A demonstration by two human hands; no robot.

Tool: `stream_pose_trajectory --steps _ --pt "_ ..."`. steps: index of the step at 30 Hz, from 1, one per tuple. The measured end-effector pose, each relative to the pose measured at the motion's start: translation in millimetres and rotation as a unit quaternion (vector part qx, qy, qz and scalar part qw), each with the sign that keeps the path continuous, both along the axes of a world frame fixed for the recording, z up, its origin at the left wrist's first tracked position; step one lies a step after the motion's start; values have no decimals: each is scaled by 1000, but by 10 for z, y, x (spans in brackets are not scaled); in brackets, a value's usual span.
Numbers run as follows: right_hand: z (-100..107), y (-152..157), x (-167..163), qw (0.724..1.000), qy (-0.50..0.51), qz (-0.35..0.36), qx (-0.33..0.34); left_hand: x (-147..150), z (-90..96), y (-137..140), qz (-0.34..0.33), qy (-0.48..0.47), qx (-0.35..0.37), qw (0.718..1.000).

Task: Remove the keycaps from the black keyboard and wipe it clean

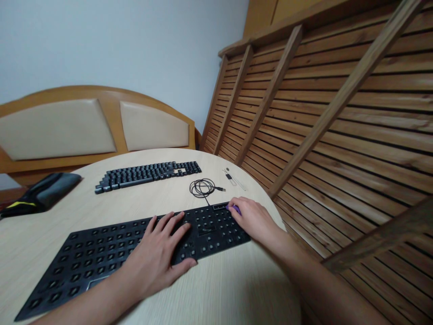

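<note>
A black keyboard base with its keycaps off (111,253) lies slanted across the front of the table, its bare switches showing. My left hand (158,253) rests on it, fingers spread, with the thumb at the near edge. At the base's far right corner, my right hand (253,219) is closed around a small purple tool (236,209). Its tip points toward the indicator strip (220,206); the fingers hide most of it, so its kind is unclear. The keyboard's coiled black cable (202,187) lies behind, ending in a USB plug (220,188).
Black keycaps (145,174) stand in keyboard order farther back on the round table (169,198). Thin metal pieces with a black part (229,176) lie at the right. A dark pouch (47,192) sits at the left edge. A slatted wooden frame (321,135) leans close on the right.
</note>
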State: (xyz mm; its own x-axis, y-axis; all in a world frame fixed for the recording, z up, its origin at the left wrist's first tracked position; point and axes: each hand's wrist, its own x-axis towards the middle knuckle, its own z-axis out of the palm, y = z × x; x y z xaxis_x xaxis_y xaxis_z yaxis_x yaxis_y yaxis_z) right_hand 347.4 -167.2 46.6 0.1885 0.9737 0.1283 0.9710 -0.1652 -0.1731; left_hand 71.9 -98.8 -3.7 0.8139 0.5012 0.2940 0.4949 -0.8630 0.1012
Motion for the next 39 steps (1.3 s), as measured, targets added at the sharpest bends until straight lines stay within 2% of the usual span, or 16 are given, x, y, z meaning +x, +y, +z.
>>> stream_pose_trajectory --steps 3,8,14,22,24,30,35,39 --pt "-32 21 13 1000 17 -22 8 -4 -3 -3 -2 -1 0 1000" --pt "-48 59 32 1000 26 -5 17 -1 1 -2 -3 2 -5 1000" --pt "55 65 28 998 50 2 -46 -2 5 6 -2 5 -2 1000" --pt "48 -1 33 980 172 -10 -104 11 2 -1 3 5 -3 1000" --pt "43 -34 58 971 206 -6 -120 12 -2 -1 3 4 -2 1000" --pt "25 -213 114 957 267 31 -112 1 -16 9 5 5 -4 1000" --pt "35 -405 -4 961 248 -4 -121 2 -6 6 5 5 0 1000" --pt "68 -524 -23 966 232 9 -111 2 0 2 4 -1 2 1000"
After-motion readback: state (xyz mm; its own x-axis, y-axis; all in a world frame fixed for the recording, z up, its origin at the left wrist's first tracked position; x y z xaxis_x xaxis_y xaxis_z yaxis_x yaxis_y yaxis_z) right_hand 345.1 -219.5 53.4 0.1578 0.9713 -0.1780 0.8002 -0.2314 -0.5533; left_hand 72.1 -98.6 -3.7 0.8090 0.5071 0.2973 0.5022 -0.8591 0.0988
